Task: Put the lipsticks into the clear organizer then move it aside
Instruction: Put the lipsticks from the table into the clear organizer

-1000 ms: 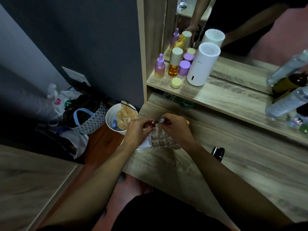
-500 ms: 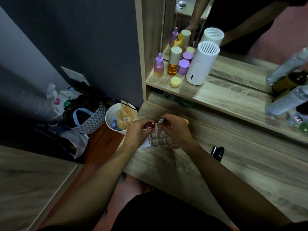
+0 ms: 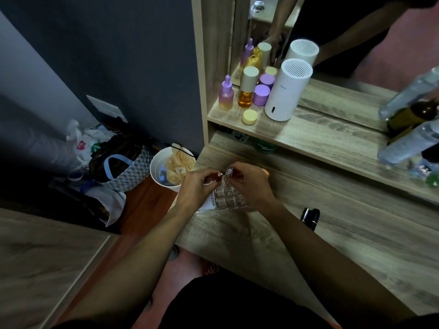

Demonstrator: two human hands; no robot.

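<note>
A clear gridded organizer (image 3: 226, 197) sits near the left edge of the wooden vanity top (image 3: 344, 233). My left hand (image 3: 197, 186) pinches a small pink-tipped lipstick (image 3: 218, 174) just above the organizer's far-left corner. My right hand (image 3: 251, 184) holds a silver-capped lipstick (image 3: 229, 171) right beside it, over the far row of cells. The two lipstick tops almost touch. A black lipstick (image 3: 310, 217) lies on the vanity top to the right of my right forearm. The near cells of the organizer look empty.
A white card (image 3: 210, 201) lies under the organizer's left side. On the upper shelf stand a white cylinder (image 3: 286, 91), purple and amber bottles (image 3: 247, 91) and clear bottles (image 3: 408, 138). A white bin (image 3: 164, 172) and a bag (image 3: 121, 167) sit on the floor left.
Both hands have stayed over the organizer's far edge with the lipsticks. Only a slight shift of the view shows.
</note>
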